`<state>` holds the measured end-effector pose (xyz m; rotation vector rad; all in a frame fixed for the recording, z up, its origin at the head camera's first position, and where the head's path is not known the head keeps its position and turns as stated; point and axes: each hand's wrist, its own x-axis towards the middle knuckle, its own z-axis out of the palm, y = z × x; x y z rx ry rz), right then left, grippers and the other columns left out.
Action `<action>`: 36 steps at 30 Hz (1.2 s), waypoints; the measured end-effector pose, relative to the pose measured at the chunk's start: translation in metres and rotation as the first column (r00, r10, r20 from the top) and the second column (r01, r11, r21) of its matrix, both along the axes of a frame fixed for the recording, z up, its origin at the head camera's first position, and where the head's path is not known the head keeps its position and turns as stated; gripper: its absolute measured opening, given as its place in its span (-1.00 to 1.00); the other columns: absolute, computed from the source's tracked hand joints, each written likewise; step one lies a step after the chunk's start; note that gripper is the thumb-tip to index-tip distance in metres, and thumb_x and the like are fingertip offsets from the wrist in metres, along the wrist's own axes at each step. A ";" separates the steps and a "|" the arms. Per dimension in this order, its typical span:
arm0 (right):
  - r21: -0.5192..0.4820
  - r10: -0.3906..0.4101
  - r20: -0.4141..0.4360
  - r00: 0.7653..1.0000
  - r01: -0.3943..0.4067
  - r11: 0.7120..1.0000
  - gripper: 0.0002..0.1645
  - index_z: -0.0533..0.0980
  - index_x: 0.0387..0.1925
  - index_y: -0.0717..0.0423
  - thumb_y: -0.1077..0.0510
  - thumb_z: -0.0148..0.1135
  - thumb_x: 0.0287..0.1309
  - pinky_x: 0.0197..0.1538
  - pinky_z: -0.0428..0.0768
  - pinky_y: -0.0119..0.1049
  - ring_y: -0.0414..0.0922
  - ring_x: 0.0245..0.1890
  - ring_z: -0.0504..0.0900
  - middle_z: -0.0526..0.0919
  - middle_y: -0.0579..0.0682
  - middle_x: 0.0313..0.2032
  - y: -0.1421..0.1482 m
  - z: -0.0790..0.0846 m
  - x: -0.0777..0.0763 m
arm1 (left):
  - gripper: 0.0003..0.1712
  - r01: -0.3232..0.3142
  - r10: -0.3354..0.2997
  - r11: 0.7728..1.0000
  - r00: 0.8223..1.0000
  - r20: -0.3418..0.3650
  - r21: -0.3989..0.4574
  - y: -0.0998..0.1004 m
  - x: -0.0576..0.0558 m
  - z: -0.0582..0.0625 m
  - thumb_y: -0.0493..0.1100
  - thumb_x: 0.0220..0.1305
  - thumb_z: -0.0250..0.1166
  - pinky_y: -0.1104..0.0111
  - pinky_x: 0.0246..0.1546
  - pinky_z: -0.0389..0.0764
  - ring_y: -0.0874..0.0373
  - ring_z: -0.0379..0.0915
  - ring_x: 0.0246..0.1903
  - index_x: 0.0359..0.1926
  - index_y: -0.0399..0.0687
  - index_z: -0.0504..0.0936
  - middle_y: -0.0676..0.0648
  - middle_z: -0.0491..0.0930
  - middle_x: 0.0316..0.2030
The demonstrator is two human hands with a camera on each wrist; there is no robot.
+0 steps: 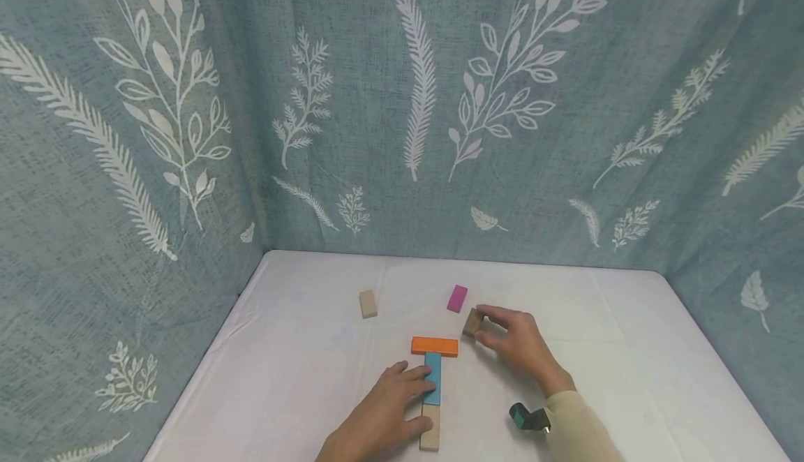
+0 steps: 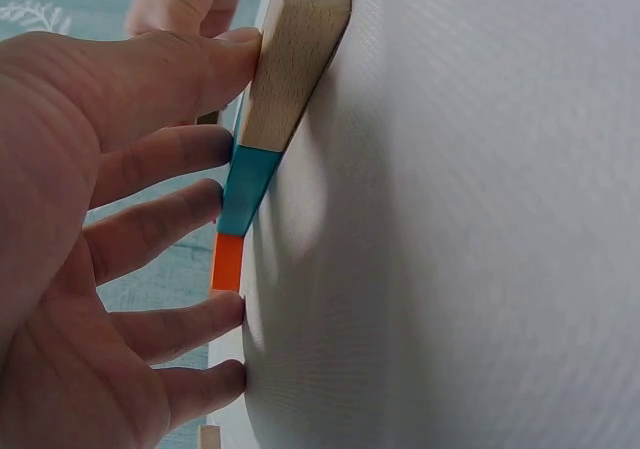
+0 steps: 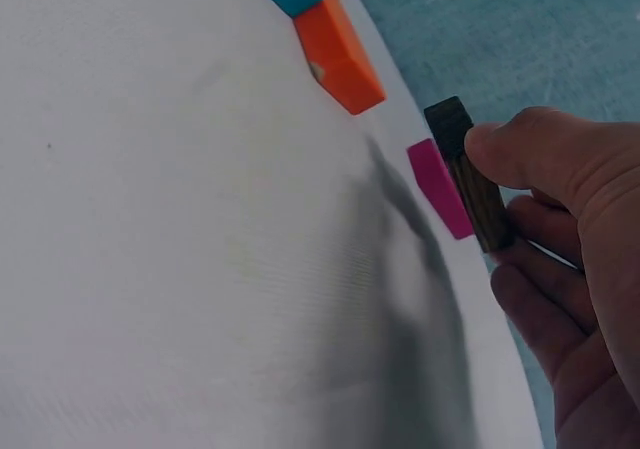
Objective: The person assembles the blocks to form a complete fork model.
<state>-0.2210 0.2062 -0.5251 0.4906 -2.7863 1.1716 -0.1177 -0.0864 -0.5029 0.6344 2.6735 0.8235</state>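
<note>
Dark block (image 1: 472, 323), pinched by right hand (image 1: 520, 343), is beyond and right of orange block (image 1: 435, 347). Left hand (image 1: 391, 406), spread, touches blue block (image 1: 433, 377) and pale block (image 1: 431, 434) on orange block's near side, probably steadying them.

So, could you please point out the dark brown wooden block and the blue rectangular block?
Dark brown wooden block (image 3: 478, 197): right wrist view, middle of long side.
Blue rectangular block (image 1: 436, 376): head view, middle of top face.
</note>
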 end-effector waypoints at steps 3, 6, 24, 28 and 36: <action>-0.008 -0.002 0.011 1.000 0.002 1.000 -0.37 0.67 0.35 0.09 0.20 0.59 0.25 0.43 0.63 0.17 0.16 0.37 0.70 0.77 0.08 0.29 -0.003 -0.003 0.000 | -0.40 0.002 -0.002 1.000 1.000 -0.007 0.009 0.000 0.000 -0.001 0.07 0.34 0.54 -0.26 0.53 0.43 -0.32 0.28 0.59 0.35 0.05 0.72 -0.03 0.54 0.53; -0.016 -0.013 0.041 0.999 0.014 1.000 -0.38 0.67 0.35 0.04 0.19 0.58 0.26 0.46 0.61 0.15 0.12 0.39 0.69 0.77 0.03 0.29 -0.006 -0.006 -0.001 | -0.40 0.005 -0.005 1.000 1.000 -0.014 0.016 0.000 0.000 -0.001 0.06 0.34 0.54 -0.26 0.53 0.43 -0.33 0.29 0.58 0.34 0.04 0.72 -0.04 0.54 0.53; -0.017 -0.033 0.051 0.998 0.034 0.999 -0.37 0.68 0.34 0.03 0.21 0.59 0.22 0.52 0.56 0.12 0.09 0.40 0.68 0.78 0.02 0.28 -0.021 -0.014 -0.004 | -0.41 0.022 -0.020 0.999 0.998 -0.052 0.026 -0.002 0.001 -0.003 0.03 0.34 0.54 -0.27 0.52 0.44 -0.33 0.31 0.57 0.35 0.03 0.72 -0.08 0.56 0.51; -0.007 -0.036 0.064 0.997 0.037 0.999 -0.36 0.68 0.35 0.02 0.19 0.59 0.23 0.54 0.53 0.13 0.10 0.43 0.66 0.77 0.01 0.30 -0.024 -0.013 -0.002 | -0.41 0.029 -0.027 0.999 0.998 -0.060 0.036 -0.002 0.001 -0.003 0.02 0.34 0.54 -0.27 0.52 0.44 -0.34 0.32 0.56 0.35 0.01 0.72 -0.09 0.56 0.50; 0.015 -0.039 0.066 0.997 0.038 0.999 -0.34 0.67 0.36 -0.01 0.16 0.60 0.23 0.56 0.50 0.15 0.09 0.47 0.62 0.75 0.00 0.33 -0.026 -0.011 -0.001 | -0.41 0.035 -0.033 0.999 0.998 -0.060 0.032 -0.002 -0.001 -0.004 0.01 0.34 0.55 -0.28 0.52 0.44 -0.35 0.33 0.55 0.35 0.01 0.73 -0.08 0.56 0.50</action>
